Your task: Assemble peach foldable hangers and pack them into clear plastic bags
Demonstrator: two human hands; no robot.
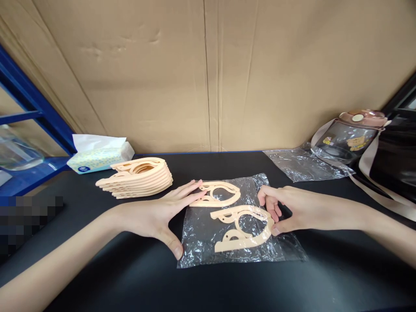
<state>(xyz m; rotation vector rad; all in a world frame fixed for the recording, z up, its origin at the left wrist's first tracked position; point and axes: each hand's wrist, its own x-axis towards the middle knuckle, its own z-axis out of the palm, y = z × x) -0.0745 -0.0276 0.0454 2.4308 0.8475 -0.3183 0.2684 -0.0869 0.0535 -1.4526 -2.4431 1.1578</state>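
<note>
A clear plastic bag (201,242) lies flat on the black table (208,286). Two peach plastic folding hangers rest on or in it: a far one (217,193) and a near one (242,227). My left hand (156,214) is open and flat, its fingertips touching the left end of the far hanger and its thumb on the bag's left edge. My right hand (282,209) has curled fingers pinching the right end of the near hanger.
A stack of several peach hangers (136,177) sits at the left. Behind it lies a tissue pack (97,156). More clear bags (302,164) and a dark bottle with straps (351,138) are at the right. A cardboard wall (208,73) stands behind.
</note>
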